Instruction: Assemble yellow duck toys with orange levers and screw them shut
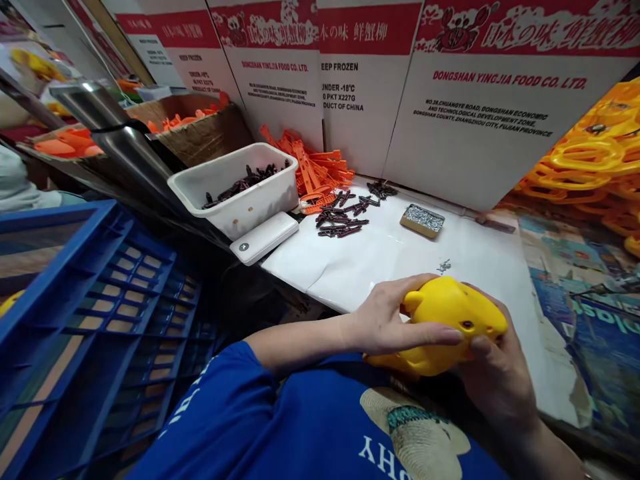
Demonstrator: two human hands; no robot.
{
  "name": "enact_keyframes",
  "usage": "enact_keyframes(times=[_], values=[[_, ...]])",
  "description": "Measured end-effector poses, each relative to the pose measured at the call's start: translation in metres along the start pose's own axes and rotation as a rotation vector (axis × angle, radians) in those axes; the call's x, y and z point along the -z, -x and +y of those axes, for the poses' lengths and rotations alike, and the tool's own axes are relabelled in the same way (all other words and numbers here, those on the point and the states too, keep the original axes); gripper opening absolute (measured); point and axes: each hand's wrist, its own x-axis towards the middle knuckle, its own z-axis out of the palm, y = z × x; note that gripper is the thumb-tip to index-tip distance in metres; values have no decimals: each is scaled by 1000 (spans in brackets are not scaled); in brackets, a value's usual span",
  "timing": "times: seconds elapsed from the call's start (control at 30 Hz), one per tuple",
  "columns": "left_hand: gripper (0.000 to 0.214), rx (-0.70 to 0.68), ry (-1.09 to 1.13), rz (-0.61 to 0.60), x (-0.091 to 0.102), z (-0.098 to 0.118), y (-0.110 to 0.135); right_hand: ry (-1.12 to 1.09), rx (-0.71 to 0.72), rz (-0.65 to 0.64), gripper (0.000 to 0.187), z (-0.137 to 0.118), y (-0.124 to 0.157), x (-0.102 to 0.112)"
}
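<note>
Between my two hands is a yellow plastic animal-shaped toy (pixel 450 307), with a rounded ear and a small dark eye, held close to my body at the table's near edge. My left hand (pixel 385 317) wraps its left side, the thumb lying across it below the eye. On its other side, my right hand (pixel 500 367) grips the snout end, its thumb pressed on the front. Part of the toy's underside is hidden by my hands. Just beyond it, a few small screws (pixel 444 266) lie on the white table covering (pixel 370 267).
A tin of screws (pixel 423 221), dark plastic parts (pixel 343 220) and orange parts (pixel 315 167) lie farther back. At left stand a white bin (pixel 240 200), a white power bank (pixel 265 238) and a blue crate (pixel 100 320). Cardboard boxes (pixel 450 140) wall the back; yellow parts (pixel 595 160) pile at right.
</note>
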Motion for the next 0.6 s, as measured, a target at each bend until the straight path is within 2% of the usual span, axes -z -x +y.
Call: enact_keyframes(times=[0.13, 0.2, 0.3, 0.33, 0.43, 0.5, 0.6], values=[[67, 72, -5, -3, 1, -8, -1, -79, 2, 61, 67, 4, -2, -17], [70, 114, 2, 40, 3, -17, -1, -97, 5, 44, 76, 1, -9, -21], [72, 84, 25, 136, 6, -32, 1, -177, 56, 75, 79, -5, -22, -17], [74, 77, 12, 132, 5, -35, 2, -194, 73, 74, 78, -6, -24, -15], [78, 89, -137, -15, 0, -37, 7, -201, 85, 31, 74, -4, -25, -11], [70, 99, -251, -68, -7, -33, 10, -220, 77, 24, 71, 0, -23, -12], [51, 114, -330, -71, -14, -26, 12, -274, 64, 13, 70, 6, -17, -13]])
